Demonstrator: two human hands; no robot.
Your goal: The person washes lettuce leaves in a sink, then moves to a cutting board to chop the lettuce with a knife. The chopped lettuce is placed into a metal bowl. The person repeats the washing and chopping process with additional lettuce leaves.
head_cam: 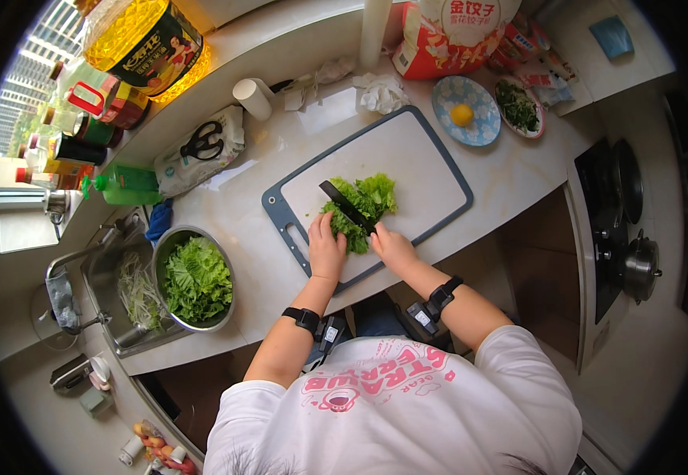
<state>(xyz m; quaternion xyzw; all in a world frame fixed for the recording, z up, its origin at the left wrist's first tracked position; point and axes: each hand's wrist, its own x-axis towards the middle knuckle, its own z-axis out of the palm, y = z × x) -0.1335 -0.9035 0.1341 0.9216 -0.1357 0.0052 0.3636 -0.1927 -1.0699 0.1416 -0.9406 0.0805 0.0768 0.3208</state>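
Note:
A kitchen knife with a dark blade [347,203] lies across the green leaf lettuce [379,191] on a white cutting board with a grey-blue rim [439,136]. My right hand [392,248] is closed around the knife's handle, which is mostly hidden. Beside the blade, my left hand [327,246] rests on the near left side of the leaves, fingers bent over them. To the left of the board, a steel bowl [230,270] holds more lettuce leaves [198,276].
At the left is a steel sink [96,282] with pale shredded scraps. Scissors [202,141] lie on a wipes pack behind the bowl. A blue patterned plate [477,107] with a yellow round item and a dish of chopped greens [518,107] stand beyond the board. A stove [602,237] is at right.

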